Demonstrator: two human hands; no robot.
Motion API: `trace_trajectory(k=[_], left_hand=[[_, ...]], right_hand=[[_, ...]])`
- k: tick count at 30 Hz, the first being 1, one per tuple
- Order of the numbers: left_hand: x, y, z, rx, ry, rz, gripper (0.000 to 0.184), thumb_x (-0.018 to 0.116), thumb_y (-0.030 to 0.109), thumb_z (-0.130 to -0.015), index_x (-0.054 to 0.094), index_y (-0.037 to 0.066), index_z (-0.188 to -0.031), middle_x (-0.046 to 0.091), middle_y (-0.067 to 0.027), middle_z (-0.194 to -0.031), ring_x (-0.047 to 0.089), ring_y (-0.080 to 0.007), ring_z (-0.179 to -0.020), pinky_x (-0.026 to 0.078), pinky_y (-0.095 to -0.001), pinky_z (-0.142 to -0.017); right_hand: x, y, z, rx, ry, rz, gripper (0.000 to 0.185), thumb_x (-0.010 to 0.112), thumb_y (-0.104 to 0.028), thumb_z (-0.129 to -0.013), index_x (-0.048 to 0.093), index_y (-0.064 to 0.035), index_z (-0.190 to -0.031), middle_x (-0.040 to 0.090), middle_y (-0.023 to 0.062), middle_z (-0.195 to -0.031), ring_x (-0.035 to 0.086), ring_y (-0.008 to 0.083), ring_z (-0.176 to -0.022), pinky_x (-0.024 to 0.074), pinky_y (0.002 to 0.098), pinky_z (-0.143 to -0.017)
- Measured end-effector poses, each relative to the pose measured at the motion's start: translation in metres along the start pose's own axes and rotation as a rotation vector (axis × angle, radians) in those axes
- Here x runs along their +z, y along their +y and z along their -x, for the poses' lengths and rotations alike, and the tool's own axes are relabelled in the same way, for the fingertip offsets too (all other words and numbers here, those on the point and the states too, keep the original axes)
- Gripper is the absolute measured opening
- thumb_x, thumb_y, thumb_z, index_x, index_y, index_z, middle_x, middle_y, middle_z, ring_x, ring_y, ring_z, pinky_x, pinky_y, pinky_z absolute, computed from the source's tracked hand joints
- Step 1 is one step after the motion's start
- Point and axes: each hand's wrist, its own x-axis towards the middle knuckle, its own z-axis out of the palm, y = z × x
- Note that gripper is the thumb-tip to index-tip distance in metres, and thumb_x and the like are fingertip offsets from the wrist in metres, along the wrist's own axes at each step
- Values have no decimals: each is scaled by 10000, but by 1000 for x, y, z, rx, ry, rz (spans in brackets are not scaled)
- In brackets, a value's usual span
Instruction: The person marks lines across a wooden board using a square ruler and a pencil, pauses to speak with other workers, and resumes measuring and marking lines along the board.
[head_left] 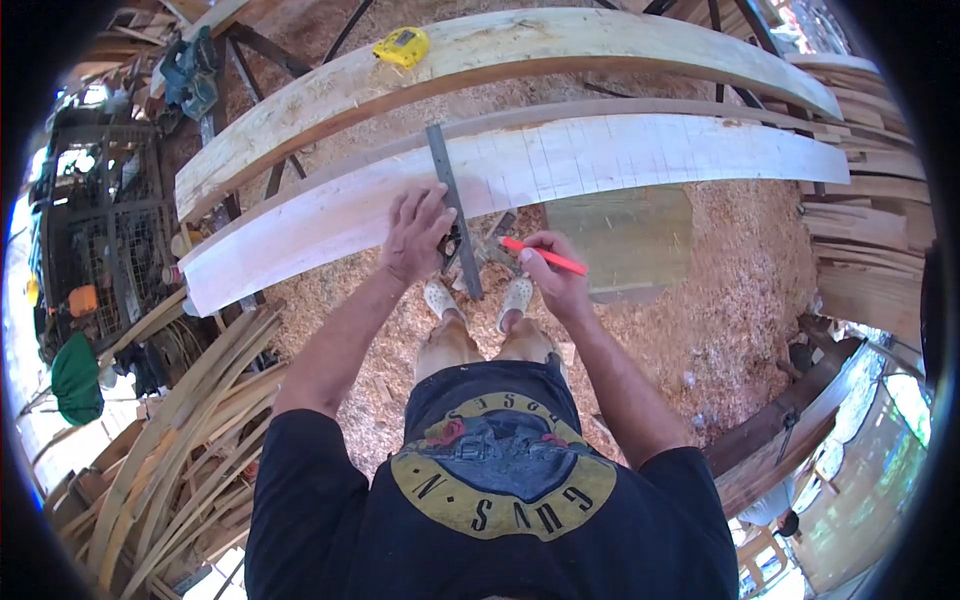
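Observation:
A long pale board (330, 225) marked with several thin cross lines lies in front of me. Across it rests a dark metal square (457, 215), its long blade reaching past the near edge. My left hand (415, 232) lies at the board's near edge with its fingertips against the blade, seemingly pressing it. To the right of the square, my right hand (557, 275) grips a red marker (545, 257), whose tip points left toward the blade, off the board's near edge.
Beyond lies a thicker curved beam (500, 45) with a yellow tape measure (401, 47). A power tool (190, 75) sits at upper left. Wood strips (150, 480) are piled at lower left, stacked planks (865, 220) at right. Shavings cover the floor around a flat panel (620, 240).

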Motion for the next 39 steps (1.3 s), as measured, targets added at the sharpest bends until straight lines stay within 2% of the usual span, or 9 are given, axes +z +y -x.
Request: trace_trajectory(k=[6, 7, 10, 13, 17, 19, 25, 34, 39], left_hand=[[-2, 2, -2, -20, -16, 25, 509, 743, 124, -695, 696, 141, -1202, 515, -144, -1590, 461, -384, -1444, 316, -589, -1206], [-1, 2, -2, -17, 2, 29, 510, 739, 135, -690, 698, 142, -1198, 515, -148, -1590, 462, -387, -1443, 313, -591, -1207], [-1, 1, -1, -18, 0, 46, 507, 738, 153, -690, 697, 142, -1195, 516, -149, -1587, 466, -388, -1439, 314, -595, -1205], [-1, 0, -2, -13, 16, 46, 539, 775, 143, -665, 682, 139, -1196, 529, -152, -1575, 493, -394, -1417, 349, -599, -1177], [-2, 2, -3, -24, 27, 57, 535, 791, 118, -650, 694, 130, -1176, 535, -155, -1569, 503, -389, -1414, 362, -600, -1169], [0, 1, -1, -26, 19, 46, 522, 784, 159, -676, 691, 146, -1189, 524, -147, -1577, 492, -387, -1414, 348, -603, -1177], [-1, 2, -2, -36, -13, 38, 526, 786, 169, -679, 690, 156, -1196, 518, -139, -1580, 483, -388, -1416, 337, -605, -1188], [1, 2, -2, -25, 23, 50, 511, 784, 173, -688, 685, 157, -1189, 532, -137, -1567, 492, -378, -1407, 340, -600, -1184], [1, 2, -2, -29, 18, 31, 493, 787, 187, -695, 685, 157, -1176, 535, -140, -1565, 493, -379, -1406, 338, -601, -1183]], right_hand=[[30, -26, -59, -171, 24, -7, 224, 702, -111, -990, 699, -22, -1196, 669, 9, -869, 572, 57, -791, 500, 252, -709], [35, -23, -71, -188, 27, 44, 234, 698, -83, -972, 712, -36, -1200, 719, 33, -905, 631, 98, -803, 531, 277, -724], [55, -30, -97, -472, 82, 239, 249, 698, -74, -954, 733, -58, -1200, 770, 81, -976, 702, 210, -861, 573, 348, -783], [66, -26, -113, -622, 86, 362, 268, 710, -76, -936, 746, -70, -1202, 784, 122, -1036, 714, 322, -941, 586, 420, -851], [73, -22, -123, -679, 85, 379, 292, 728, -76, -928, 746, -80, -1219, 781, 128, -1035, 706, 335, -910, 580, 431, -853], [77, -21, -128, -720, 78, 389, 302, 736, -73, -923, 745, -82, -1224, 782, 128, -1040, 703, 335, -888, 578, 431, -838], [80, -18, -138, -693, 85, 458, 319, 730, -76, -935, 736, -87, -1254, 787, 125, -1055, 684, 343, -839, 571, 431, -807], [73, -23, -131, -764, 38, 511, 313, 716, -92, -945, 727, -74, -1257, 784, 126, -1069, 688, 355, -841, 565, 439, -818], [67, -24, -103, -764, 11, 580, 304, 730, -92, -937, 726, -66, -1239, 777, 134, -1018, 705, 363, -873, 570, 450, -830]])
